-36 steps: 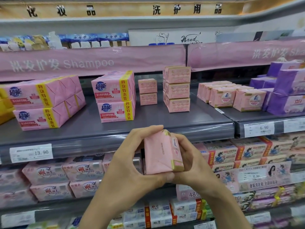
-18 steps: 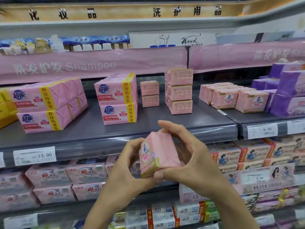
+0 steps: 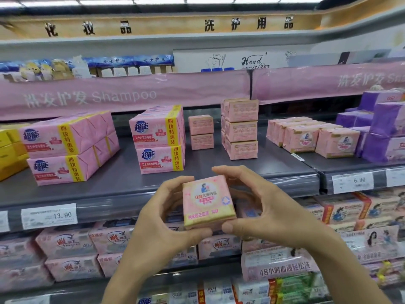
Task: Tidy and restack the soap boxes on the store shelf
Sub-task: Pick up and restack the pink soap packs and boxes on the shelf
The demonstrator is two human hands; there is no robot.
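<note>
Since half a second ago we have turned the soap box (image 3: 208,201) in our grip: its plain pink side no longer faces us, and its printed front with the yellow band along the bottom now does.

From the head view, our left hand (image 3: 157,218) grips the box's left side, thumb under the lower edge and fingers curled behind. Our right hand (image 3: 267,207) grips the right side, thumb at the lower corner and fingers arched over the top. The box is off the shelf (image 3: 131,183), in front of its edge and well below the three-high stack (image 3: 240,129) of pink boxes.

Just left of that stack stands a two-high stack (image 3: 201,132), set apart from it. Further left sit two banded multipacks (image 3: 158,139), one on the other, and beyond them another pair (image 3: 68,148). Right of the stack lies a row of pink boxes (image 3: 313,137), then purple packs (image 3: 383,130). Below and left of the stack, a price tag (image 3: 49,216) reads 13.90.
</note>
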